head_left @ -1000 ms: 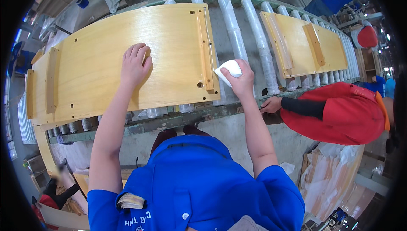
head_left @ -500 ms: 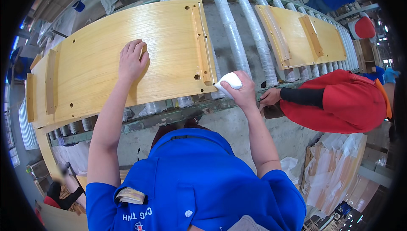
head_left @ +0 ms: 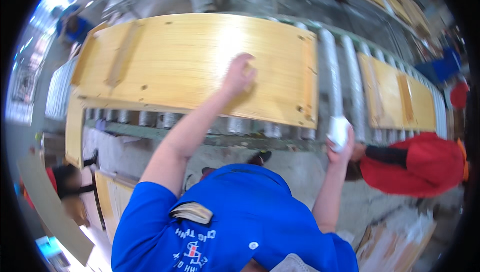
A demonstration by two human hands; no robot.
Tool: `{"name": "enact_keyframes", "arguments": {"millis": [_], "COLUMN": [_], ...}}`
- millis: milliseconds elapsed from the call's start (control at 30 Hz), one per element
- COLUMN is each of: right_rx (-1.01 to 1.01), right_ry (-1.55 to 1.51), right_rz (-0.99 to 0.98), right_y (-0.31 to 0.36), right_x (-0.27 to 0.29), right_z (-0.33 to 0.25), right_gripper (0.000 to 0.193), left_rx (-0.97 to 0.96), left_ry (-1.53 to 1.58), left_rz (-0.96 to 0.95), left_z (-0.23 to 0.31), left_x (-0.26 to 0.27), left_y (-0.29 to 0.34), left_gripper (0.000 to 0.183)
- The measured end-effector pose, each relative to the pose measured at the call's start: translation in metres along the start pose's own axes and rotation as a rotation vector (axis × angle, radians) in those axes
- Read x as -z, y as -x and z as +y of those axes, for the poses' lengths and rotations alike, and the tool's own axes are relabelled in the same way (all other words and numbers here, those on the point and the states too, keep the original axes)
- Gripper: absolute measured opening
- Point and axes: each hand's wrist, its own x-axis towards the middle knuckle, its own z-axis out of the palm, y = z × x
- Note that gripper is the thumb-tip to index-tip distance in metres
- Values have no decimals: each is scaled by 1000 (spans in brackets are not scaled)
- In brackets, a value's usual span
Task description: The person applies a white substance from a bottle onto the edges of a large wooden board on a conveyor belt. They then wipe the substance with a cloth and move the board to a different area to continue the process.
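Observation:
A long pale-yellow wooden panel point(head_left: 190, 62) with drilled holes lies in front of me on a roller conveyor. Over its right half is my left hand point(head_left: 239, 76), fingers loosely curled and thumb apart, with no object visible in it. Blur hides whether it touches the surface. My right hand point(head_left: 341, 152) grips a white squeeze bottle point(head_left: 339, 133) beyond the panel's near right corner, apart from the wood. Wooden strips cross the panel near its ends, one strip point(head_left: 309, 74) on the right and another point(head_left: 122, 54) on the left.
Plastic-wrapped rollers point(head_left: 331, 72) separate this panel from a second wooden panel point(head_left: 397, 92) on the right. A co-worker in a red top point(head_left: 415, 164) stands close to my right hand. Wrapped boards point(head_left: 395, 242) lie at lower right; another person point(head_left: 75, 187) is at lower left.
My right hand has drawn the bottle away from the panel's near right corner, toward me and rightward. My left hand has shifted right over the panel. The whole view has turned left.

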Motion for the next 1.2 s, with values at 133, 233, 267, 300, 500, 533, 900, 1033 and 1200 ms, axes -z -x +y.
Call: {"name": "enact_keyframes", "arguments": {"millis": [133,233,267,300,500,533,900,1033,1200], "right_rx": [-219,-284,-312,-362,-540,-540,151,337,634], "right_ry": [-444,-455,-465,-519,-364,-293,449,435,716], "right_rz": [-302,-347,-373,-458,-446,-372,-198,-252,-71], "right_y": [27,39,42,41,25,19,-89,-150,-235], "right_x": [-35,-80,-96,-107,-176,-193,-349,-413,-440], "right_z": [51,106,124,143,242,259,386,450,480], "right_gripper": [60,64,64,65,48,43,30,32,30], "left_rx": [-168,-278,-204,-141,288,364,160,50,90], "left_ry": [42,-19,-4,22,-18,-3,-429,-711,-729], "left_rz": [-193,-329,-290,-253,234,302,356,104,-36], "left_z": [18,10,3,-4,-65,-74,-192,-237,-243], "left_x": [48,120,145,169,296,316,417,452,421], "left_y": [80,158,184,207,280,279,109,81,66], "left_gripper": [27,20,18,16,10,10,15,28,35]}}
